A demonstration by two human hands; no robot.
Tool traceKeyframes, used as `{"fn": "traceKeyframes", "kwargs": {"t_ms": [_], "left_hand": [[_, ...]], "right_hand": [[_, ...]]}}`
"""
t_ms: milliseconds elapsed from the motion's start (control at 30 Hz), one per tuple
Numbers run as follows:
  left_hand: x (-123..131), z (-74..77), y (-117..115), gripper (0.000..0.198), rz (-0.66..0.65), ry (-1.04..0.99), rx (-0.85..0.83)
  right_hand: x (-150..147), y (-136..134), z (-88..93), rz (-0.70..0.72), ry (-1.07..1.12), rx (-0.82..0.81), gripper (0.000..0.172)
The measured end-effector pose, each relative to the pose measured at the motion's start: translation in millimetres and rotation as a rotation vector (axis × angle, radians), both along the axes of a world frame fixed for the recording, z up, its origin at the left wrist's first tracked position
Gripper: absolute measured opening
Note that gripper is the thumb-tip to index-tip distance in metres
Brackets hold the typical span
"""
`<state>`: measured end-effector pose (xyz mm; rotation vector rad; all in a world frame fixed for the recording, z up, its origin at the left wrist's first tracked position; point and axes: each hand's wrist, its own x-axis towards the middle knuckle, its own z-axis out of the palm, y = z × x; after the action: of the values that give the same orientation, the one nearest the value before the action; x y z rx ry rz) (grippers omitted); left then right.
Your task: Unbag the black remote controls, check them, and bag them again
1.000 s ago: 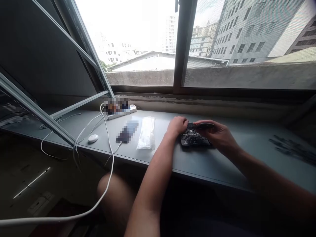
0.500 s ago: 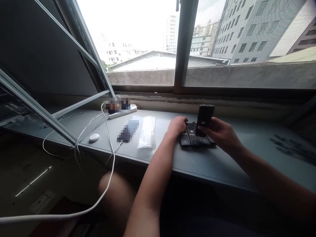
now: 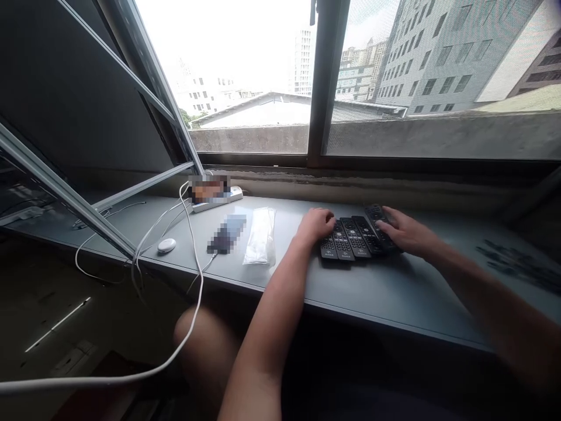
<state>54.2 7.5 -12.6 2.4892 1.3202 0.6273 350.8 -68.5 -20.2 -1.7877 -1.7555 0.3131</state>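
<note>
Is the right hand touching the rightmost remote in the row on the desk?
Touching. The head view shows the right hand closed over the rightmost remote, thumb across its buttons, with no gap between them.

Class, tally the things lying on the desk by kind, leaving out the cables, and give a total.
Remotes: 4
Phone: 1
Plastic bag: 1
Power strip: 1
White puck: 1
Total: 8

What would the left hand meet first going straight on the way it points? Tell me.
Probably the leftmost black remote; the left hand seems to touch its far end, though depth is unclear.
</note>
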Motion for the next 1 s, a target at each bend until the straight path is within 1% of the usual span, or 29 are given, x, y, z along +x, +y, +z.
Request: {"fn": "traceKeyframes", "kwargs": {"t_ms": [33,100,233,267,333,433,467,500,533,567,633,667,733,767,833,867,1000], "left_hand": [[0,-0.2,0,0.038,0.005,0.003,-0.002],[1,-0.8,0,0.042,0.011,0.002,-0.014],[4,-3.4,-1,0.054,-0.026,0.005,-0.043],[5,-4.1,-1,0.057,-0.045,0.009,-0.048],[6,-5.0,-2,0.061,-0.077,0.015,-0.051],[6,-4.5,-4,0.060,-0.091,0.025,-0.055],[6,-3.8,-4,0.059,-0.088,0.027,-0.057],[5,-2.9,-5,0.058,-0.085,0.031,-0.057],[5,-1.9,-6,0.057,-0.082,0.035,-0.056],[5,-0.9,-7,0.057,-0.079,0.040,-0.054],[6,0.5,-10,0.057,-0.075,0.054,-0.047],[6,0.8,-12,0.056,-0.073,0.063,-0.043],[9,0.4,-15,0.053,-0.064,0.080,-0.035],[10,-0.2,-16,0.051,-0.057,0.089,-0.032],[12,-1.3,-17,0.048,-0.028,0.102,-0.030],[12,-1.6,-17,0.046,-0.008,0.107,-0.031],[4,0.1,-11,0.044,0.067,0.116,-0.034]], "right_hand": [[4,1,-2.2,-0.035,-0.002,-0.055,0.086],[9,3,-6.0,-0.074,-0.028,-0.098,0.088],[7,1,-10.3,0.001,-0.165,-0.057,0.080],[5,-1,-9.9,0.009,-0.178,-0.077,0.081],[0,-4,-7.2,-0.026,-0.213,-0.131,0.085],[-6,-10,-0.5,-0.077,-0.271,-0.197,0.090],[-8,-12,1.6,-0.083,-0.287,-0.182,0.093],[-9,-13,3.2,-0.072,-0.306,-0.130,0.094],[-11,-15,4.1,-0.035,-0.326,-0.063,0.094],[-13,-17,4.2,0.034,-0.346,0.008,0.094],[-19,-22,1.5,0.231,-0.382,0.101,0.092],[-23,-24,-1.1,0.333,-0.390,0.107,0.092],[-34,-30,-7.6,0.453,-0.411,0.091,0.095],[-39,-33,-10.9,0.484,-0.432,0.079,0.100],[-51,-36,-15.7,0.490,-0.478,0.080,0.110],[-57,-36,-17.0,0.492,-0.495,0.083,0.110],[-78,-30,-16.7,0.491,-0.534,0.078,0.102]]}}
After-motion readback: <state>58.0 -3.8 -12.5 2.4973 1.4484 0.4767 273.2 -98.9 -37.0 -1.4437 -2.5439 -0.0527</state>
